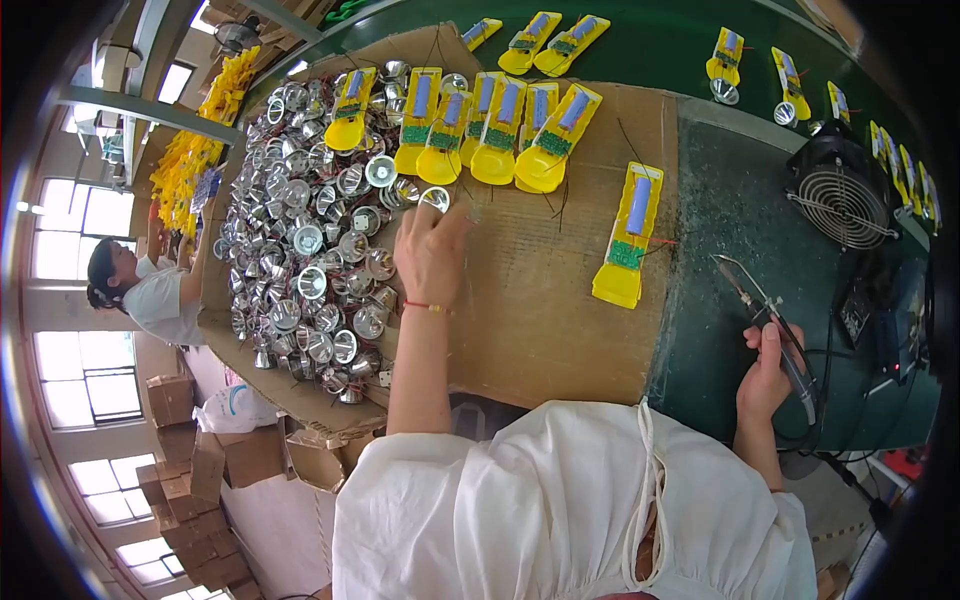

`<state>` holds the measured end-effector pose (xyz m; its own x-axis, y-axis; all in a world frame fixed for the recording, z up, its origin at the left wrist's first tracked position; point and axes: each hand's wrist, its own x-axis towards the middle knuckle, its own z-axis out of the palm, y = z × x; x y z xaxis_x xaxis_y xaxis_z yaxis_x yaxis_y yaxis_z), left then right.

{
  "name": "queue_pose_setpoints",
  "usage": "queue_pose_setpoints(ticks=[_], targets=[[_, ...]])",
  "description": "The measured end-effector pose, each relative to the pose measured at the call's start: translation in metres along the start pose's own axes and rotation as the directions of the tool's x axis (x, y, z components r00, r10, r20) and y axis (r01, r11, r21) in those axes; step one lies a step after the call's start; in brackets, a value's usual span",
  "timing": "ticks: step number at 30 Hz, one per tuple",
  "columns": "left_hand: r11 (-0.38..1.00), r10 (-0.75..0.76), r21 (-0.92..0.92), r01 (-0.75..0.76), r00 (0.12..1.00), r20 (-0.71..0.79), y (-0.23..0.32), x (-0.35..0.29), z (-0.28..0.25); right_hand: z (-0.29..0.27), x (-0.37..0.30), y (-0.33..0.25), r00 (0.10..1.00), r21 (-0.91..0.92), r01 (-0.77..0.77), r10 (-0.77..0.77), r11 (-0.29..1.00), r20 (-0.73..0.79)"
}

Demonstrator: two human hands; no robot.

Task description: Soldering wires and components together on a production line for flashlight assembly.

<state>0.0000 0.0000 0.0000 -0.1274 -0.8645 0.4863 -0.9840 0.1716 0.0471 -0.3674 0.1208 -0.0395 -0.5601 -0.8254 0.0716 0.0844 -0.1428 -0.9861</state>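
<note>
Silver reflector (pixel 435 198) pinched, left hand (pixel 430 252) outstretched

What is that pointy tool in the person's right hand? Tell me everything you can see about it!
The soldering iron is a slim, pen-like tool with a thin metal tip and a dark handle. The right hand grips the handle, tip aimed up and left, above the dark green mat. A black cord trails down from its lower end. The tip touches nothing.
</note>
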Motion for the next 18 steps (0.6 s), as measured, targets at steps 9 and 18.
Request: queue_pose_setpoints(ticks=[9,18], targets=[[0.847,0.115,-0.525,-0.083,0.993,0.028,0.064,-0.015,-0.010,0.009,-0.025,-0.022,0.986,-0.110,-0.001,0.019,0.994,0.166],[0.748,0.053,-0.657,0.093,0.979,0.199,0.128,-0.025,0.003,0.045,-0.022,-0.024,0.933,-0.211,0.200,-0.120,0.957,0.339]])
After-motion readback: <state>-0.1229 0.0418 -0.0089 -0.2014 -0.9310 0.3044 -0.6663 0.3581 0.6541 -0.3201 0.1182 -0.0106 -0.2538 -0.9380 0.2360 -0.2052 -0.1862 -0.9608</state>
